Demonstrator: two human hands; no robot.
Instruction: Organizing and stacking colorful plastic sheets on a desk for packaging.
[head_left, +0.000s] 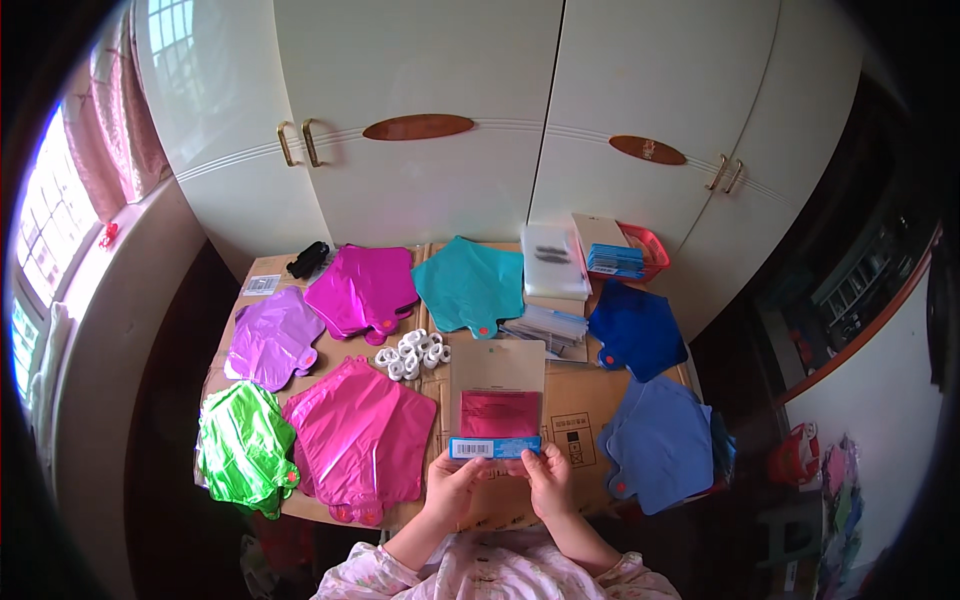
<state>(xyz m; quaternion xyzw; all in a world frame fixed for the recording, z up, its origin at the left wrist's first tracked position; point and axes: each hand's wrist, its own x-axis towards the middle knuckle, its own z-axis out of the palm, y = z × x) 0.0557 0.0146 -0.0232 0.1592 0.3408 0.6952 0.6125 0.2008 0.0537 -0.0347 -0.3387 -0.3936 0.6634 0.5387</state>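
The bench, topped with flattened cardboard, is carrying stacks of folded foil balloons. Two blue stacks are lying along its right edge and a teal one toward the far edge. A large pink stack is sitting near the front edge, magenta and violet stacks beyond it, and a green stack is overhanging the front left corner. A heap of small white rings is resting mid-bench.

At the front edge, the clear flat pouch, with a folded pink balloon and a blue card inside, is being held by its lower edge. The left hand is pinching its bottom left corner and the right hand its bottom right, both grips closed on the pouch.

This looks like the sealing or checking step of packing. The next move probably calls for pressing the lower edge flat while keeping the contents square.
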